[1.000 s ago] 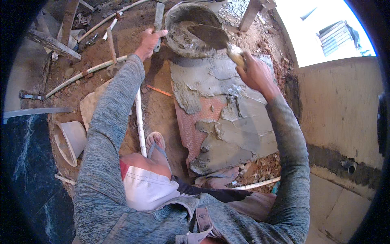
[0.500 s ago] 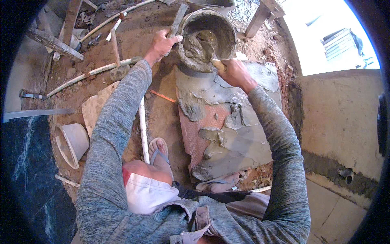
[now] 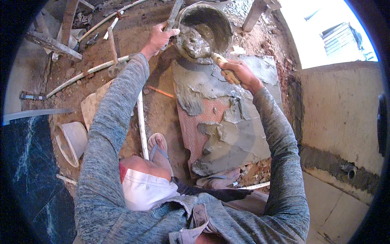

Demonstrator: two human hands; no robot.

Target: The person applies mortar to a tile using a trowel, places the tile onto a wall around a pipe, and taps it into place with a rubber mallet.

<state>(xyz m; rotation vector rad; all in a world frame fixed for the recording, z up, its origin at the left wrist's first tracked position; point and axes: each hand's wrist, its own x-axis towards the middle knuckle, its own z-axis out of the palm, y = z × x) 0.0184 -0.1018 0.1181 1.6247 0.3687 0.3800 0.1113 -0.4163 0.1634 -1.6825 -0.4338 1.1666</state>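
Observation:
A bucket (image 3: pixel 224 28) of wet grey mortar (image 3: pixel 209 34) stands tilted at the far end of a tile panel (image 3: pixel 199 136). My right hand (image 3: pixel 240 75) is closed round the pale handle of a trowel (image 3: pixel 219 59). Its blade is hidden under a lump of mortar at the bucket's near rim. At the bucket's left side my left hand (image 3: pixel 156 40) grips a flat grey bar (image 3: pixel 174 14), which points away from me. Mortar is spread unevenly over the panel, with reddish textured surface bare on its left side.
A white pipe (image 3: pixel 141 122) lies by my foot. A small orange strip (image 3: pixel 161 91) lies left of the panel. Further left are an overturned pale bucket (image 3: pixel 72 142), a hammer (image 3: pixel 115 53) and wooden supports (image 3: pixel 55 45). A low wall (image 3: pixel 341 118) stands at the right.
My right hand has drawn back slightly to the right, showing more of the trowel handle. The mortar lump has come up toward the bucket's near-left rim. My left hand keeps its grip.

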